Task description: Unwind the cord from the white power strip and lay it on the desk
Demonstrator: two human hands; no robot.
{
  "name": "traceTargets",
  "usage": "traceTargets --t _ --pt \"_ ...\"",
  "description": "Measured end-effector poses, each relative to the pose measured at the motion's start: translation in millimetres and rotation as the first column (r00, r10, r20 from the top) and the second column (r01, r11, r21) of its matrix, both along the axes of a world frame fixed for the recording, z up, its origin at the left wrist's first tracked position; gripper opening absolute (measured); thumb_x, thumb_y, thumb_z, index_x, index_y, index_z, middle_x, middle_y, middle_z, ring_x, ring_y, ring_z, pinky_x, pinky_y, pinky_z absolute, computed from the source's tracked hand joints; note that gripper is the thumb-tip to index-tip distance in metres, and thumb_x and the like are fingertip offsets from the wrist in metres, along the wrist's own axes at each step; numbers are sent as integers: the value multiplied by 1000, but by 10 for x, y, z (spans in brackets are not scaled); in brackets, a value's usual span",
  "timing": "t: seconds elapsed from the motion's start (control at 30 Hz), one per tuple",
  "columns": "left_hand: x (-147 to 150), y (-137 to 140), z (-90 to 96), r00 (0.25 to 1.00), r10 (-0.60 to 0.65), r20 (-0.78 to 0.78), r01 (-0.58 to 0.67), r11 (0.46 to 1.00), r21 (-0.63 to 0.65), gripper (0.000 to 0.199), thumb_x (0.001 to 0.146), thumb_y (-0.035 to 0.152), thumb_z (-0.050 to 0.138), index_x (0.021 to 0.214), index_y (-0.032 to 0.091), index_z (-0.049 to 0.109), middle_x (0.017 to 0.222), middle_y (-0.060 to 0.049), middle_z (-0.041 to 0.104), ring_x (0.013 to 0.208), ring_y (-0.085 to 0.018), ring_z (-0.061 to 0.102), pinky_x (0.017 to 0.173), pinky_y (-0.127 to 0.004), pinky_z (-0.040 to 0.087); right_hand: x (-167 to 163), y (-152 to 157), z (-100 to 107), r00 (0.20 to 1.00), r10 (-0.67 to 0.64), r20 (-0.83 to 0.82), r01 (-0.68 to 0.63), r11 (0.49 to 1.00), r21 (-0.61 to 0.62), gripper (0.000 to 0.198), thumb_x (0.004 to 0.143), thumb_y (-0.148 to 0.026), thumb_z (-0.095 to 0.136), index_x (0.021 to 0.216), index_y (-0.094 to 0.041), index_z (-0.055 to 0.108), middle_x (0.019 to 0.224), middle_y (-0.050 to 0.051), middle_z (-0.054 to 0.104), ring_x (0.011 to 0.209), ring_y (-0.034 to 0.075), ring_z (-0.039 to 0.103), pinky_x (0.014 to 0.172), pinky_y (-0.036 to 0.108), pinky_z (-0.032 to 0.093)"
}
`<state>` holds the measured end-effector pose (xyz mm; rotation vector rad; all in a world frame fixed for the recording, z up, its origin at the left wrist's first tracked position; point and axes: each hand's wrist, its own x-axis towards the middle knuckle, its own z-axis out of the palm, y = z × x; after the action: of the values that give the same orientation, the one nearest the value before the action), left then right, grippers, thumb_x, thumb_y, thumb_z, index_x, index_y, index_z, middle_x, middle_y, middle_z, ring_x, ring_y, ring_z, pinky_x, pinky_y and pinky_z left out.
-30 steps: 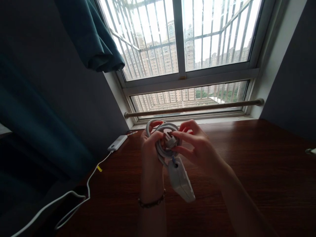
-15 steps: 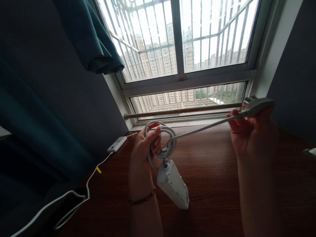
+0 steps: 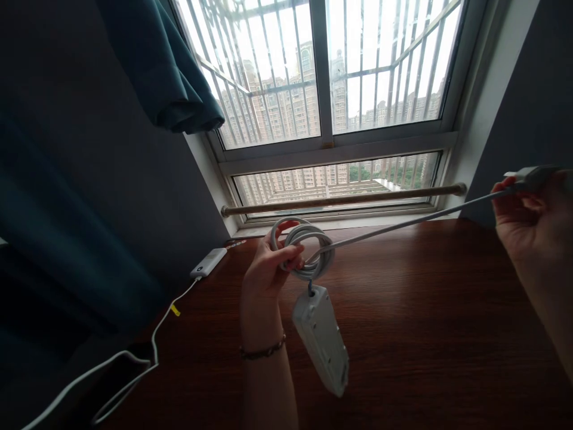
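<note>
My left hand (image 3: 273,263) is closed around a coiled grey-white cord (image 3: 324,263) near the middle of the view. Below the coil hangs a white power strip (image 3: 321,340), tilted, its cord entering at the upper end. From the coil a straight length of cord runs up to the right. At the right edge my right hand (image 3: 532,215) grips the plug (image 3: 532,176) at that end, with the fingers wrapped about it. Part of the plug and hand is dim and cut by the frame's edge.
Beneath my hands lies a dark red-brown wooden surface (image 3: 403,310). A white device (image 3: 209,263) with a white cable (image 3: 85,373) lies at its left. Behind are a barred window (image 3: 326,140), a horizontal rail (image 3: 340,201) and a blue curtain (image 3: 179,89).
My right hand has moved right with the plug, and the straight stretch of cord is longer. My left hand, the coil and the power strip have shifted slightly right.
</note>
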<state>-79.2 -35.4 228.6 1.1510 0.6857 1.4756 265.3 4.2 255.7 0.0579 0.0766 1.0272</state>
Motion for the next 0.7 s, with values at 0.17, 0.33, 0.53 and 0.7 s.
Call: traceTargets --t 0.17,0.33,0.53,0.7 --pt "202 10 0 984 93 149 -99 995 33 39 57 8 65 94 16 58 43 12 40 34 -1 35 56 -23 45 221 85 -93 999 20 -30 -19 999 39 30 85 -11 41 65 -15 62 118 14 59 98 33 60 59 46 56" --pt "357 39 -4 927 101 360 -106 994 -7 32 58 4 56 87 19 58 39 14 33 30 1 26 54 -17 42 132 463 -388 991 110 71 -72 911 -405 11 83 -16 53 79 -9 61 99 11 69 82 20 69 52 25 54" --pt "257 66 13 873 123 472 -112 992 -53 20 63 4 52 78 17 55 40 13 29 30 2 22 52 -13 39 -764 434 -712 881 439 177 -332 840 -430 7 86 -15 50 87 -14 58 82 6 67 68 15 68 48 22 58" --pt "285 75 35 855 83 512 -62 996 -59 15 65 4 49 71 17 49 42 13 27 31 2 21 55 -14 42 -1565 82 -657 605 734 307 -654 679 -334 35 89 -24 30 96 -9 61 88 15 70 84 24 67 62 36 57"
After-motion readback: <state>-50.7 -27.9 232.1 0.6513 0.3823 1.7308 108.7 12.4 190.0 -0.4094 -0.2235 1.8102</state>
